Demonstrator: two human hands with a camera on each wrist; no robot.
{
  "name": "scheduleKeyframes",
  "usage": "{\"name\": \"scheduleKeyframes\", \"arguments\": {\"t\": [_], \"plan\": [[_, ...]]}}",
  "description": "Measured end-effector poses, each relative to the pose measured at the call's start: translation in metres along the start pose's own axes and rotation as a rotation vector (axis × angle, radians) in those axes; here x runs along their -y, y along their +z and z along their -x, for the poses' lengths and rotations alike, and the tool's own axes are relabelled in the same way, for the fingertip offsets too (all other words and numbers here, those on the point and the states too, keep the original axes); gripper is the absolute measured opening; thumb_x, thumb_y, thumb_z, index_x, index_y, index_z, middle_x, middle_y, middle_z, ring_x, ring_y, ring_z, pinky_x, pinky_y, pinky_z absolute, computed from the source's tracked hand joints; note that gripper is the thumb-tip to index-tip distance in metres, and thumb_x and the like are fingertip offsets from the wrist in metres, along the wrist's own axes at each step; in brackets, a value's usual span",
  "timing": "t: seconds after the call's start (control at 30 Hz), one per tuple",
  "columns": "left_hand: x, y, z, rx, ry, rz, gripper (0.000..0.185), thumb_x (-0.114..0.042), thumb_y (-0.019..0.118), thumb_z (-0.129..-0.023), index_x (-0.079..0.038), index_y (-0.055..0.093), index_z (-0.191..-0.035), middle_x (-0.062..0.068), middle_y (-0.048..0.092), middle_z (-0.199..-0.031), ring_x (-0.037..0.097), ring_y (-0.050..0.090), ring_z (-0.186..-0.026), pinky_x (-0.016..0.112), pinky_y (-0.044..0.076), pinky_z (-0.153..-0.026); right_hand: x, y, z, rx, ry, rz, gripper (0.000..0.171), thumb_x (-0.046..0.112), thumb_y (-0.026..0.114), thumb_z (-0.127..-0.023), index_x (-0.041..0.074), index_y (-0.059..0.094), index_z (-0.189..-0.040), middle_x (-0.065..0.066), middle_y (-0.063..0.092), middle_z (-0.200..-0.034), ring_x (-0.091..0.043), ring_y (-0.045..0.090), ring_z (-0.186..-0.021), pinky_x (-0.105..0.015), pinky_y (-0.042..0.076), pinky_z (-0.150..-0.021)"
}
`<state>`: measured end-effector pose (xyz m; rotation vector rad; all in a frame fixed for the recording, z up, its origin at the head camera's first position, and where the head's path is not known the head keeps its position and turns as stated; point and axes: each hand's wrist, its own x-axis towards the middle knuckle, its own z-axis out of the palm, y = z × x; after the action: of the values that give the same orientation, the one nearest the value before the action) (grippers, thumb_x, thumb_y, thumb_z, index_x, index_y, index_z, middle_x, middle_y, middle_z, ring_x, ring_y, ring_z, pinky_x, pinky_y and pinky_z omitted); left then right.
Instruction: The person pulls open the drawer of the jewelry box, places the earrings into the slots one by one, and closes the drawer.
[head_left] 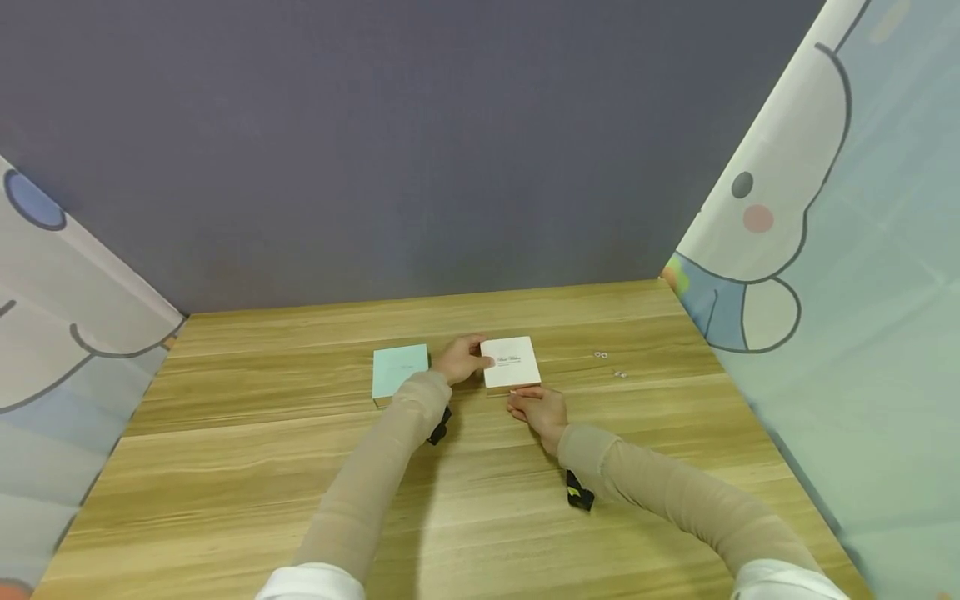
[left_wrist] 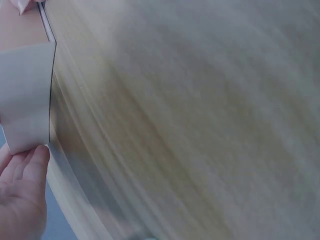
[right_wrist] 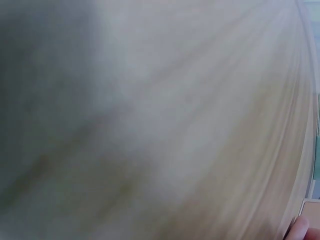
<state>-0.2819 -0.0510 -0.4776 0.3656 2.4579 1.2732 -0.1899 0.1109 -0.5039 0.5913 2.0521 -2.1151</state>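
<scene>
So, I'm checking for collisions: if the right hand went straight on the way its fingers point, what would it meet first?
Probably the white box: the right hand lies just short of its near edge, fingers aimed at it. The left hand holds its left side.

A light wooden table (head_left: pixel 225 467) with long horizontal grain fills the lower half of the head view, its far edge meeting a plain, matte grey-purple wall (head_left: pixel 390 142). 2 pale curtains printed with a cartoon character outlined in dark line close in the sides, 1 along the table's left edge (head_left: pixel 52 333) and 1 along its right edge (head_left: pixel 847 275). Soft, even light falls across the tabletop, leaving only faint shadows on the wood.
</scene>
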Motion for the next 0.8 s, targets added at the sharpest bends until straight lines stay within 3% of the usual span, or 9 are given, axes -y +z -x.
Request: {"name": "scheduleKeyframes", "arguments": {"t": [0.53, 0.8], "plan": [[0.001, 0.001, -0.004, 0.003, -0.033, 0.040, 0.058, -0.022, 0.065, -0.086, -0.006, 0.042, -0.137, 0.011, 0.041, -0.142, 0.029, 0.044, -0.126, 0.040, 0.039, -0.104, -0.001, -0.007, 0.007, 0.036, 0.020, 0.040, 0.017, -0.005, 0.061, -0.083, -0.012, 0.064, -0.097, -0.007, 0.067, -0.075, -0.008, 0.064, -0.064, -0.018, 0.056, -0.063], [0.000, 0.001, -0.004, 0.003, -0.032, 0.060, 0.058, -0.020, 0.065, -0.086, -0.005, 0.042, -0.137, 0.012, 0.041, -0.142, 0.030, 0.043, -0.127, 0.040, 0.039, -0.104, 0.001, -0.009, 0.011, 0.058, 0.036, 0.055, 0.018, -0.003, 0.060, -0.084, -0.011, 0.064, -0.099, -0.009, 0.068, -0.079, -0.008, 0.065, -0.066, -0.019, 0.056, -0.065]]}}
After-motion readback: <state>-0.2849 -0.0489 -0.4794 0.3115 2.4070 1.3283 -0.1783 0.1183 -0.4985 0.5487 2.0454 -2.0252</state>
